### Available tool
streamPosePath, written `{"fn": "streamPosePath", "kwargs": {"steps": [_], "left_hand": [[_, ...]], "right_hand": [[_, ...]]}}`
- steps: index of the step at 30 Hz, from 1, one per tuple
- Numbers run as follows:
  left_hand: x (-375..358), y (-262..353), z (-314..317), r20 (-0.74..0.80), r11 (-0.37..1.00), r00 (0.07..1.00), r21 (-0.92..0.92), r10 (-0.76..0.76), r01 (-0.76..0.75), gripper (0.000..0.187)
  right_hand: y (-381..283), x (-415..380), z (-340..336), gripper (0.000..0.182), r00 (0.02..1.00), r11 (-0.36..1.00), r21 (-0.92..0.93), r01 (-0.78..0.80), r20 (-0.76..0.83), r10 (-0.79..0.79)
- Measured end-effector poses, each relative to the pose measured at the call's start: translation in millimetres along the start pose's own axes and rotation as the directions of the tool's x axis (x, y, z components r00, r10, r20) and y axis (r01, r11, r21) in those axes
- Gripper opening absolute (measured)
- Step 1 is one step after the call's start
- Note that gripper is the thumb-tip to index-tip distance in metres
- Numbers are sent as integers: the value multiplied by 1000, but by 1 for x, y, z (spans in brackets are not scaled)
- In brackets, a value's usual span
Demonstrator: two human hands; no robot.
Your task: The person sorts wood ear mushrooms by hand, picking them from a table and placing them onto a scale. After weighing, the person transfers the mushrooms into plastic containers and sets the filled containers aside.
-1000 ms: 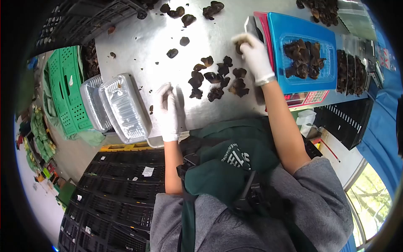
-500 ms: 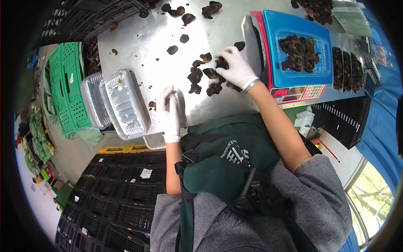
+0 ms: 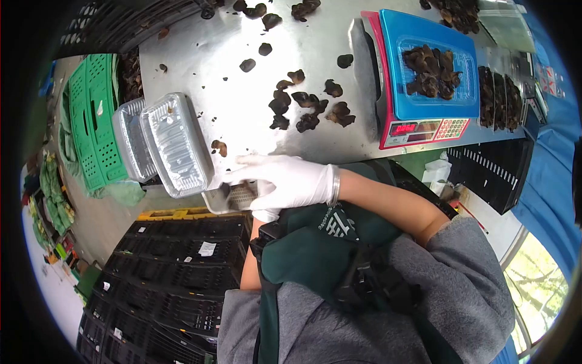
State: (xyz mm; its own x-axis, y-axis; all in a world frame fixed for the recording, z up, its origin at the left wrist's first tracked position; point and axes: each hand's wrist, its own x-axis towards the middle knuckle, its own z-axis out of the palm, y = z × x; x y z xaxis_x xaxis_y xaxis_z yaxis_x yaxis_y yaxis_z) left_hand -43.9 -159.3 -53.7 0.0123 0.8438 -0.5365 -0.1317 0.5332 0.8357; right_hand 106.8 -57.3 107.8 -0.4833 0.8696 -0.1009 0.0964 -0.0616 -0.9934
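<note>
Head view: mushrooms dark brown to near-black, wrinkled, curled; clumps on the bench, more in a clear tray on the scale. Right hand crosses over mostly hidden left hand at bench edge; can't tell if either's fingers grip anything.

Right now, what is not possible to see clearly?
All in the head view:
Most of the left hand, hidden behind the right hand.
The right hand's grip: its palm is hidden by its back.
Digits on the scale display, too blurred.
Rest of the dark pile, cut off by the top edge.
</note>
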Motion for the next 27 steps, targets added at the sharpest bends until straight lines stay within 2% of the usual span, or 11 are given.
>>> {"fn": "streamPosePath", "kwargs": {"steps": [2,3,4,6,9,12,16,17,19,21,27], "left_hand": [[-3,47,8,323,740,946,630,28,-236,16],[-3,74,15,458,455,888,800,-44,-391,17],[-4,93,30,450,602,840,593,303,-535,15],[4,92,35,304,588,864,638,402,-498,15],[28,83,41,109,628,831,604,546,-491,14],[41,90,41,3,776,867,444,499,-448,12],[21,87,32,434,580,856,633,282,-513,12],[16,66,33,500,356,668,583,552,-731,15],[19,36,35,413,585,789,530,455,-614,18],[24,77,39,543,264,678,650,496,-713,24],[64,97,38,216,523,805,662,553,-537,35]], "right_hand": [[17,-2,4,33,967,974,-128,189,-148,-207],[29,-5,-13,33,958,990,-137,22,-280,-60],[40,-8,-30,33,912,984,-106,-142,-401,89],[62,-13,-75,38,844,720,-635,-280,-520,-130],[119,-22,-103,28,795,666,-626,-407,-602,-80],[120,-16,-111,18,754,840,-370,-397,-654,68],[40,-7,-42,28,924,987,-30,-158,-357,137],[34,-14,-30,35,981,988,-140,72,-168,-95],[25,-15,-23,39,969,936,-291,196,-87,-230],[49,-18,-48,44,955,722,-692,-22,-229,-190],[110,-53,-79,33,926,584,-758,-291,-376,-27]]}}
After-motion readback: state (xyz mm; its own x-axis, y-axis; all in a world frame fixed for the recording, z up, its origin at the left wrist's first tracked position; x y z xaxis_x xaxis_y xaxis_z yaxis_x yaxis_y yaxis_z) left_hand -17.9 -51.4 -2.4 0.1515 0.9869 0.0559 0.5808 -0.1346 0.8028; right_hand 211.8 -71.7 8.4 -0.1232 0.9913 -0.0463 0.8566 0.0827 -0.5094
